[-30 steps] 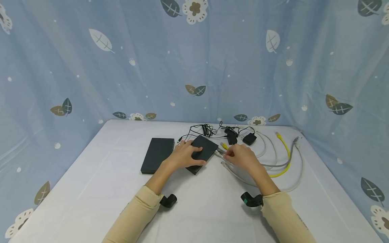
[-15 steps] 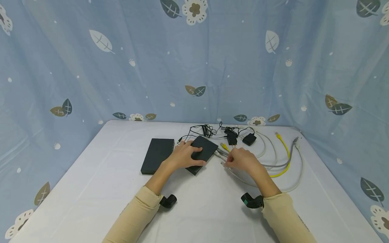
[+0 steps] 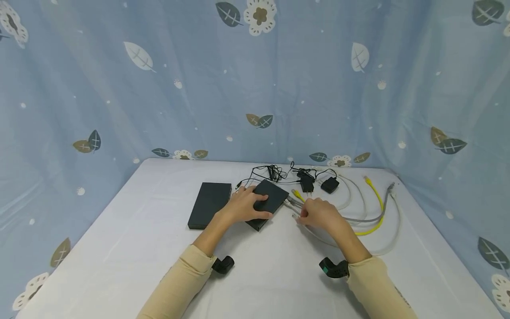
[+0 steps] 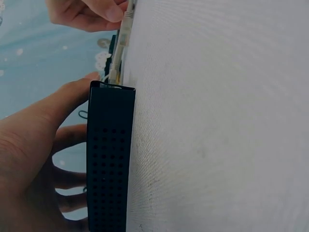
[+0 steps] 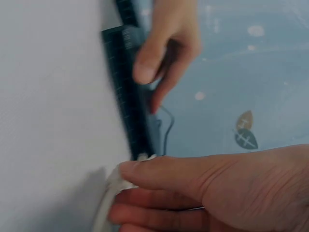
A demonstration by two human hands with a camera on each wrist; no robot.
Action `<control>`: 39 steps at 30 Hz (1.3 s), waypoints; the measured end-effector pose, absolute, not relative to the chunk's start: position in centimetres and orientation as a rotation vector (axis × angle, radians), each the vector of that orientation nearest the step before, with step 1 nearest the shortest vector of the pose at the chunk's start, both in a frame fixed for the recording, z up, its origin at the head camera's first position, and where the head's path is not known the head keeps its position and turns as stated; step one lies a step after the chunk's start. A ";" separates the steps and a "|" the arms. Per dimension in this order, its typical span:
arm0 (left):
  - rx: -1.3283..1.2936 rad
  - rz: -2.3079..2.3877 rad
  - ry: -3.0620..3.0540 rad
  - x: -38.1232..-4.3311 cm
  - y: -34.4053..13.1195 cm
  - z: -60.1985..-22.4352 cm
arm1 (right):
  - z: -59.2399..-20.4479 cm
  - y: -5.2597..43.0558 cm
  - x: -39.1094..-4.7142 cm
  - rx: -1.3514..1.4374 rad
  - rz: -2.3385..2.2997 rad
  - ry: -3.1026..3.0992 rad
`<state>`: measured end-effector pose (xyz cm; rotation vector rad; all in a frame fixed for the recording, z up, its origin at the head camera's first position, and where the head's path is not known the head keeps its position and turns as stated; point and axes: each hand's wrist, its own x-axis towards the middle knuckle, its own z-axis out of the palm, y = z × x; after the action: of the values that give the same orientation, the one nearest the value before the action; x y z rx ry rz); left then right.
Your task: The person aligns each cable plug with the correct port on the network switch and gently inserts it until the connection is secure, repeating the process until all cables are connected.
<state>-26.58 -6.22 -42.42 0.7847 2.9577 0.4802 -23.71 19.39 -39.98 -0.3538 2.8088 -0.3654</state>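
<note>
On the white-covered table [image 3: 119, 266], we see a black box [image 3: 276, 194] lying at an angle beneath the left hand [image 3: 244, 206], and a second black box [image 3: 209, 204] standing apart to its left. We find that left hand laid over the box's top, its thumb and fingers spread against it. Right of the box, we see the right hand [image 3: 322, 213] pinching a white cable [image 5: 102, 212] between thumb and fingers, its plug [image 3: 295, 216] just beyond the grip, near the box.
</note>
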 end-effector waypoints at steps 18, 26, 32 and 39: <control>0.791 0.449 2.958 -26.7 -5.6 -42.5 | -40.8 20.2 -21.4 -0.397 -0.340 2.958; 0.784 0.451 2.947 -26.7 -5.7 -42.5 | -41.1 20.9 -21.7 -0.392 -0.480 2.933; 0.793 0.446 2.942 -26.9 -6.1 -42.4 | -41.3 21.4 -22.5 -0.366 -0.734 2.797; 0.792 0.467 2.911 -27.0 -6.6 -42.4 | -41.3 21.9 -23.2 -0.498 -0.966 2.643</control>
<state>-26.99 -6.59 -42.44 0.7918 2.9114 0.4671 -23.25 21.92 -41.27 -0.4976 2.6432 -0.9656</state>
